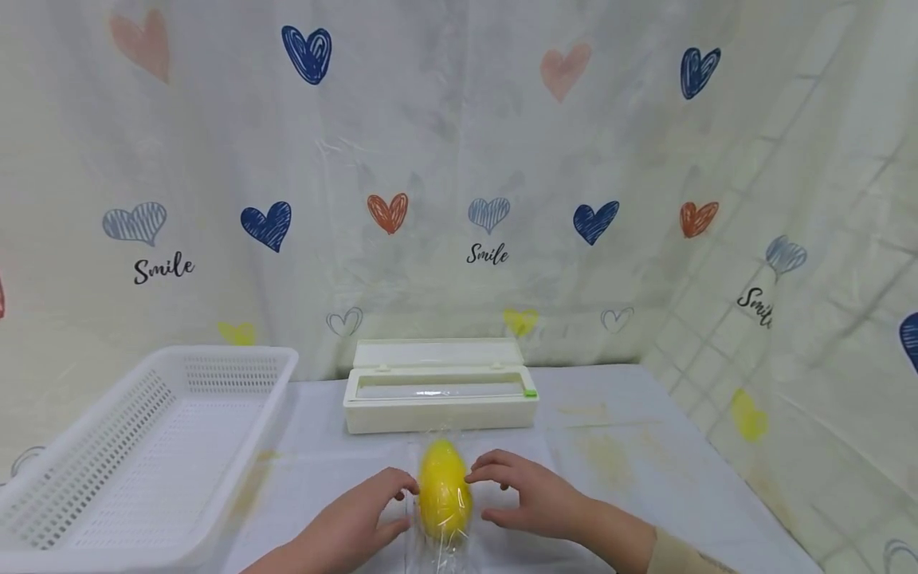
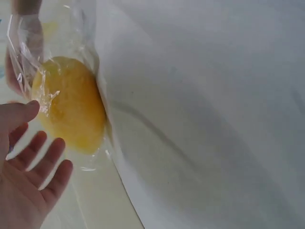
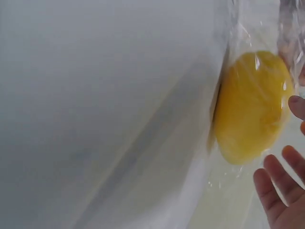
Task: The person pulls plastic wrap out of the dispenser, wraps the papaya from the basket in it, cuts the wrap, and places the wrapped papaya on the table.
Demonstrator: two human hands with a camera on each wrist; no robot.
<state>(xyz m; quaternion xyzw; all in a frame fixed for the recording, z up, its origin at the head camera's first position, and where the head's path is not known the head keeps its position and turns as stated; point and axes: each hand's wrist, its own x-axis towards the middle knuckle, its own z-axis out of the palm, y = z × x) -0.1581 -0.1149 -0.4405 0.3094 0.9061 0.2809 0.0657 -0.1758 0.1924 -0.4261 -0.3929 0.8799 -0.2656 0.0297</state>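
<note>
A yellow mango [image 1: 444,490] lies lengthwise at the near middle of the table, wrapped in clear cling film [image 1: 448,556]. Film trails past its near end and shows a little beyond the far one. My left hand [image 1: 358,510] is at the mango's left side, fingers parted and loosely bent, fingertips at the film. Opposite it, my right hand [image 1: 534,496] reaches in from the right, index fingertip by the film. Both wrist views show spread fingers beside the wrapped mango [image 2: 71,107], not curled round it; exact contact is hard to tell.
Behind the mango stands a white cling film dispenser box [image 1: 441,416] with its lid raised and a film roll inside. A white perforated basket [image 1: 143,478] sits at the left. A heart-printed curtain [image 1: 430,159] hangs behind the white-covered table [image 1: 610,446].
</note>
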